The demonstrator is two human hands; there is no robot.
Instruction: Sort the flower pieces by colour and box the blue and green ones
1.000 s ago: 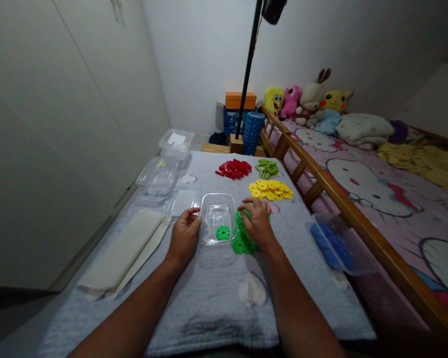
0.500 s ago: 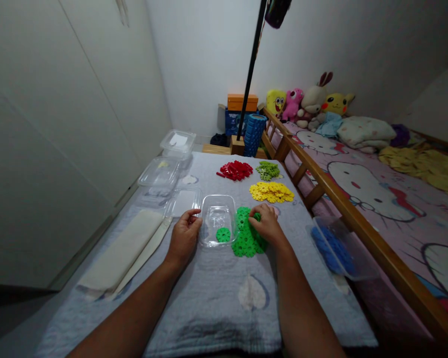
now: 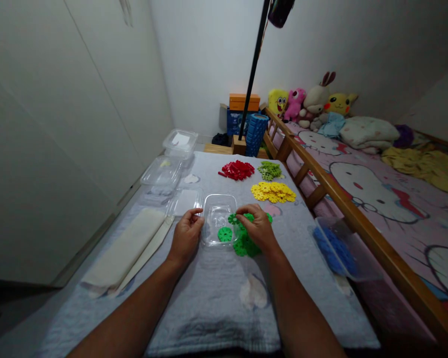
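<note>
A clear plastic container [image 3: 220, 200] stands in front of me with a single green notched plastic disc [image 3: 225, 234] lying inside at its near right. My left hand [image 3: 187, 233] is at the container's left wall, fingers curled against the rim. Between the fingertips of my right hand [image 3: 257, 226] is another green disc [image 3: 232, 219], held over the container's right edge. Beneath and behind that hand lies a pile of green discs [image 3: 246, 244], partly covered by it.
Piles of yellow discs [image 3: 273, 192], red pieces [image 3: 238, 170] and light green pieces [image 3: 270, 170] lie farther back. Lidded containers [image 3: 161, 173], a flat lid [image 3: 185, 201] and folded cloth [image 3: 125, 251] are left. A box of blue pieces [image 3: 334, 248] sits by the wooden bed rail [image 3: 321, 186].
My right hand has moved left from the green pile to the container's right edge, carrying a green disc. My left hand keeps its place at the container.
</note>
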